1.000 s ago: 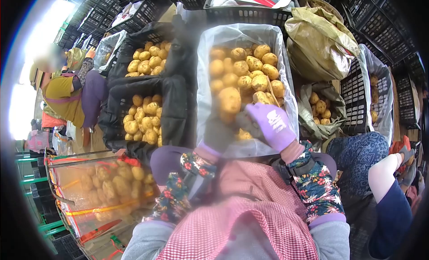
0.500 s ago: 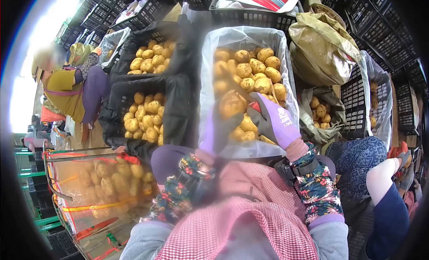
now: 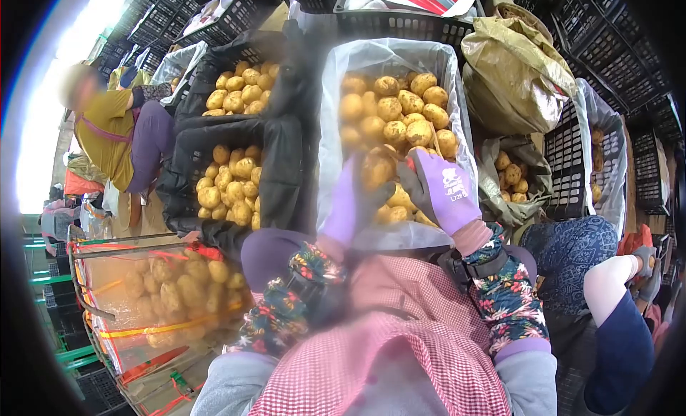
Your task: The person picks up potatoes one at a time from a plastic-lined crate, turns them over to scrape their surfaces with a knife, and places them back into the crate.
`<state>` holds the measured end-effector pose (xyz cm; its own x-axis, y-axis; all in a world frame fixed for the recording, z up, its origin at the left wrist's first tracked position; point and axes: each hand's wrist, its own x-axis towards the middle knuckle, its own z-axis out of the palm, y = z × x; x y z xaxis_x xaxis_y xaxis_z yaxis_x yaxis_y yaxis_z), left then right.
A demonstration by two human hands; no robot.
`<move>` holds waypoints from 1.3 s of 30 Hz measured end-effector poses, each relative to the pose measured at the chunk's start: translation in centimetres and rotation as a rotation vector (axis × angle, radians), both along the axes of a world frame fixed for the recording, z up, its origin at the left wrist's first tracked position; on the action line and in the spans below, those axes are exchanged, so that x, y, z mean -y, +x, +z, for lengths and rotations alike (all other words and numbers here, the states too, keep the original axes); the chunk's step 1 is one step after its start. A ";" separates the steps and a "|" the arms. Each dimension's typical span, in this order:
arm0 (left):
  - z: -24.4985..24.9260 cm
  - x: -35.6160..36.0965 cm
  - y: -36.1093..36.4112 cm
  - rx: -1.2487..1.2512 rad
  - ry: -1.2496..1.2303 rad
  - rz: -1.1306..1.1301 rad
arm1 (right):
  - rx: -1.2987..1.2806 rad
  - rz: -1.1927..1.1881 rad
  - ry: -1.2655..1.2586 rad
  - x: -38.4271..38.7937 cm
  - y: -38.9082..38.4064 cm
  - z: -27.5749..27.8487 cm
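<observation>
My left hand [image 3: 351, 199], in a purple and grey glove, is closed around a large potato [image 3: 377, 169] above the lined crate. A blur on the lens softens this hand and the potato. Close beside it on the right, my right hand [image 3: 441, 192], in a matching glove, has its fingers curled round a small red object [image 3: 410, 161], mostly hidden, of a kind I cannot make out. Under and beyond both hands, several potatoes [image 3: 419, 134] fill the crate with its whitish plastic liner [image 3: 334, 80]. A thin stick-like piece [image 3: 434, 139] stands among them.
Two black-lined crates [image 3: 280, 173] of potatoes stand at the left, above a clear-sided bag of potatoes [image 3: 171, 287]. An olive sack [image 3: 511, 76] and an open sack of potatoes [image 3: 493, 194] are at the right. Another person [image 3: 107, 137] sits at the far left.
The potato in my left hand has moved slightly right and my right hand has shifted left and up, closer to it. The person at the left has leaned and moved an arm.
</observation>
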<state>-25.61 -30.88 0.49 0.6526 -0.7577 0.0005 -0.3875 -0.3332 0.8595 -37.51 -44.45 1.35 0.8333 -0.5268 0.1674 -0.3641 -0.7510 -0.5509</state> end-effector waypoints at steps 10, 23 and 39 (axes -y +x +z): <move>1.1 0.0 -0.5 -0.108 0.031 0.012 | -0.047 0.009 -0.048 -1.1 -0.2 0.1; 0.4 -0.2 -0.3 0.022 0.171 -0.015 | -0.074 0.013 -0.005 -1.1 0.1 0.1; 0.9 0.0 0.2 -0.081 0.238 -0.085 | -0.045 0.047 -0.038 -1.1 -0.6 0.3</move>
